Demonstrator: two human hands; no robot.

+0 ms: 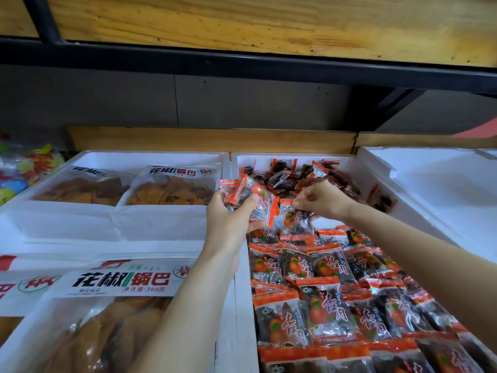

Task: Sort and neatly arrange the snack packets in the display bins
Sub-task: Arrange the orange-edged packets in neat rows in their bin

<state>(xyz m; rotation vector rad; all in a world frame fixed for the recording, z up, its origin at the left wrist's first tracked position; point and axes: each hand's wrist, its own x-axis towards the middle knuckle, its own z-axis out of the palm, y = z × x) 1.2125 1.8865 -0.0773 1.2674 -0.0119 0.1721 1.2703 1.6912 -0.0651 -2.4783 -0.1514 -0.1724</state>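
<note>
2 hands (228,219), min. 3 foam bins (430,179), 4 big crisp bags (172,184), small pkts (325,313): dozens, uncountable.

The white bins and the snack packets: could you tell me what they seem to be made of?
The white bins look like foam, probably expanded polystyrene: thick matte walls with soft, slightly rough edges. The snack packets look like thin glossy plastic film: clear with orange printed ends, crinkled, catching glare, dark contents showing through.

A pale wooden shelf (269,20) hanging overhead, a black metal rail (242,63) running along its lower edge, grey wall panels (107,100) sitting in shadow behind, a wooden backboard (209,140) stretching low beneath them
</note>
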